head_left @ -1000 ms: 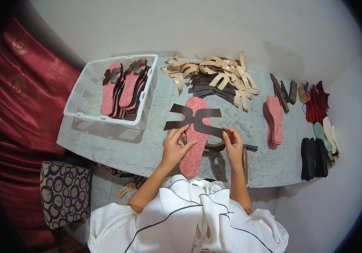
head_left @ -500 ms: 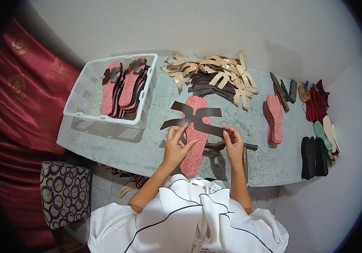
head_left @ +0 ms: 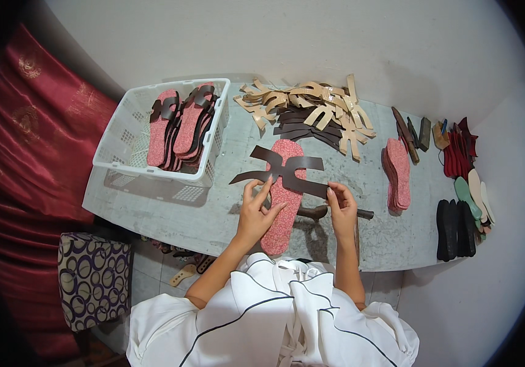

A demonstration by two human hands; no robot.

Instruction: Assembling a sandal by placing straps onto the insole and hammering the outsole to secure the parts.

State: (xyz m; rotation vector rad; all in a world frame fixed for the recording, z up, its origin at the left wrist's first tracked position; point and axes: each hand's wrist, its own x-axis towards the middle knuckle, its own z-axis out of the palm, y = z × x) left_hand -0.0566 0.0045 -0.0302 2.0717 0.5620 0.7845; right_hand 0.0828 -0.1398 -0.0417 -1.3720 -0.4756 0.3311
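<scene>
little has moved since the earlier frames: my hands stay on the strap [head_left: 287, 170], which has shifted only slightly over the pink sole [head_left: 282, 202]. left hand [head_left: 255, 211] pinches its left arm, fingers half curled; right hand [head_left: 342, 205] pinches its right end. sole lies on the table [head_left: 213, 214], basket [head_left: 129, 160] to the left.

Small shoe-making workshop; grey worktop [head_left: 213, 214] against plain wall; pink soles [head_left: 398, 171] in stack; tan strap pieces [head_left: 311, 104] and dark brown strap pieces [head_left: 302, 127] in heaps; white basket [head_left: 124, 153] holds sandals with straps on; black soles [head_left: 455, 229], red pieces [head_left: 458, 156], pale green soles [head_left: 473, 192] at right edge; hand tools [head_left: 412, 131] lie near them.
</scene>
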